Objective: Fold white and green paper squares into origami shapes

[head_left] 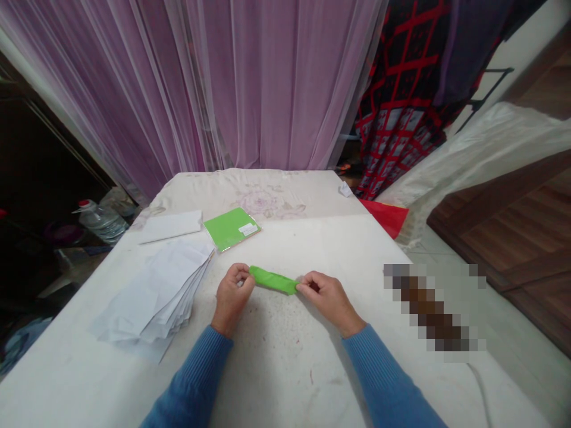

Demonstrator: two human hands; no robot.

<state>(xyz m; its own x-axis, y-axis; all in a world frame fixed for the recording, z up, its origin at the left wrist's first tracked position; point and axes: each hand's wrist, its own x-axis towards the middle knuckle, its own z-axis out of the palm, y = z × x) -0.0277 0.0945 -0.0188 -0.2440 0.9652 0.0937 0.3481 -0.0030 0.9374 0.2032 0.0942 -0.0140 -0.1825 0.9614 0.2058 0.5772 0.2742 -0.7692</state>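
Observation:
A narrow strip of folded green paper (273, 280) stretches between my two hands, just above the white-covered table. Its left end is pinched between the thumb and fingers of my left hand (232, 296). The right end sits in a pinch of my right hand (329, 298). Beyond my left hand lies a flat green packet (226, 227) in a clear sleeve with a small white label. To the left spreads a fanned stack of white paper sheets (156, 288).
A white flat bundle (172, 226) lies behind the sheets. The table (285, 368) carries a pale cloth with small specks. A pixelated dark object (430, 309) sits at the right, with a cord near it. Purple curtains (276, 83) hang behind; a water bottle (100, 220) stands left.

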